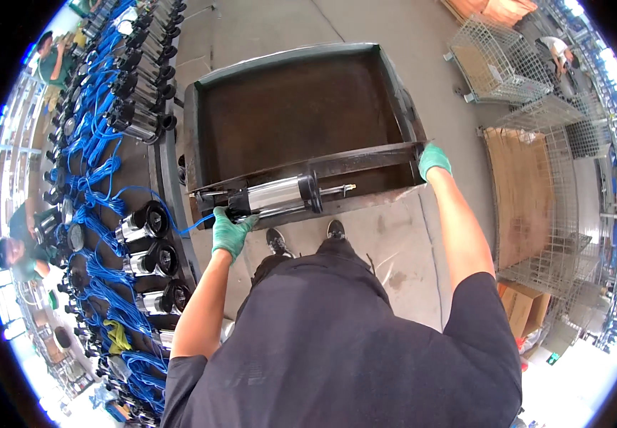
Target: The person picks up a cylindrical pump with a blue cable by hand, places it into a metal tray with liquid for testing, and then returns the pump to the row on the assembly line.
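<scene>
A cylindrical steel pump (pixel 276 194) with black end pieces lies across the near side of a dark metal tank (pixel 287 53). A thin shaft with a brass-coloured tip sticks out of its right end. My left hand (pixel 232 234), in a green glove, grips the pump's black left end from below; its fingertips are partly hidden. A blue cable (pixel 198 225) runs from beside that hand to the bench on the left. My right hand (pixel 435 160), also gloved in green, is closed round the tank's right edge, at the end of a dark metal crossbar (pixel 365 158).
On the left, a long bench (pixel 133 160) bears several steel pumps (pixel 137 118) and bundles of blue cable (pixel 101 171). Wire cages (pixel 501 64) and a cardboard box (pixel 522 307) stand at right. Other people (pixel 55 60) are at work beyond the bench and far right.
</scene>
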